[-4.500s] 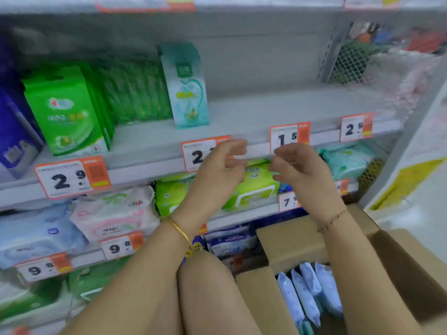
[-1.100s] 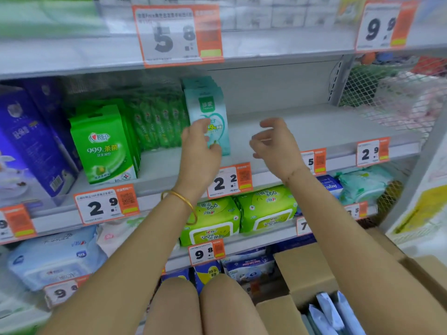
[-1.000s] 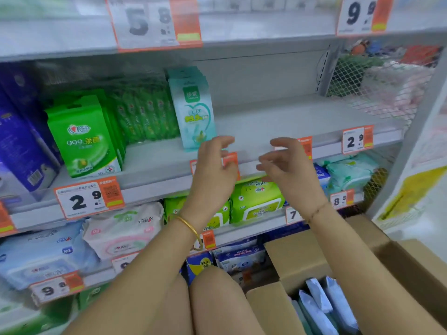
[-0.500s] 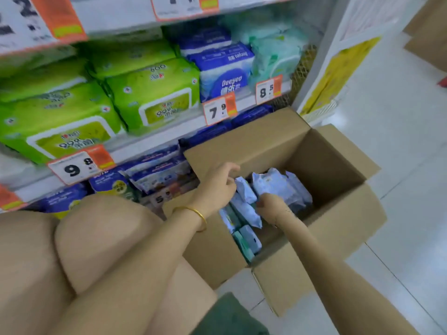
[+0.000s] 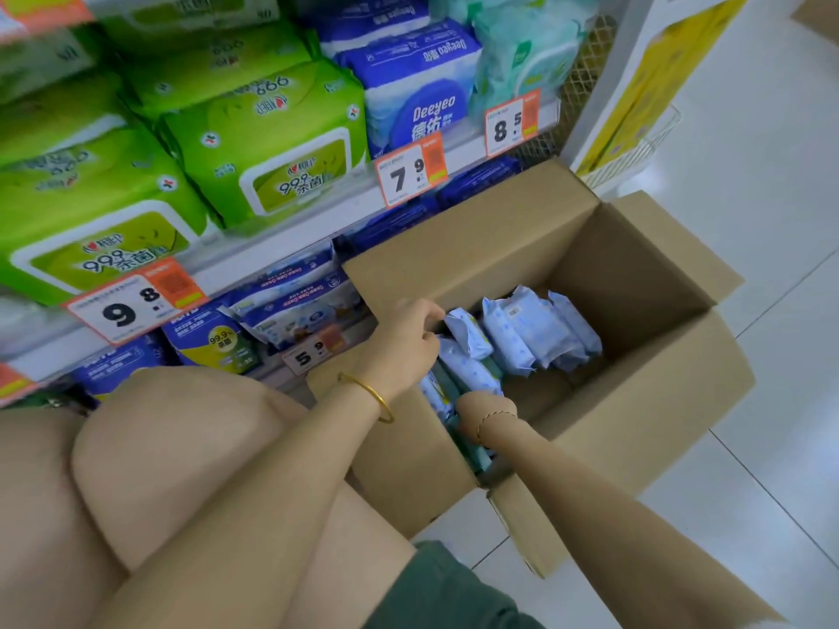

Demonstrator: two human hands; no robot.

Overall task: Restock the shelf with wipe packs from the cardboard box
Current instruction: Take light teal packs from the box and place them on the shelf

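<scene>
**Both hands down in the box among the wipe packs**

Wipe packs (image 5: 531, 333): soft pale-blue pouches with small white dots, crimped ends, one showing a white barcode label. They stand on edge in a loose row inside the cardboard box (image 5: 635, 401), leaning against one another; teal-edged packs lie lower down toward the near-left wall. Bare cardboard floor shows on the box's right side.

Left hand (image 5: 408, 338): at the box's left inner wall, fingers curled, thumb and fingertips pinching the top end of one pale-blue pack (image 5: 470, 333). Gold bangle (image 5: 370, 397) on that wrist.

Right hand (image 5: 481, 408): sunk among the lower packs, wrist with a thin cord bracelet (image 5: 492, 422) showing; fingers hidden behind the packs, so cannot tell whether it grasps anything.

Box: plain brown, flaps open and splayed, sitting on the pale tiled floor (image 5: 772, 220) just beside the shelf unit (image 5: 290, 238).

Shelf: green lidded wipe packs (image 5: 272, 143) stacked at left, a blue-and-white Deeyeo pack (image 5: 422, 102) beside them, mint packs (image 5: 522, 56) further right. Orange-and-white price tags (image 5: 411, 174) clipped along the shelf edge. Blue pouches (image 5: 290, 301) on the tier below.

Bare knees (image 5: 172, 456) in the lower left foreground.
</scene>
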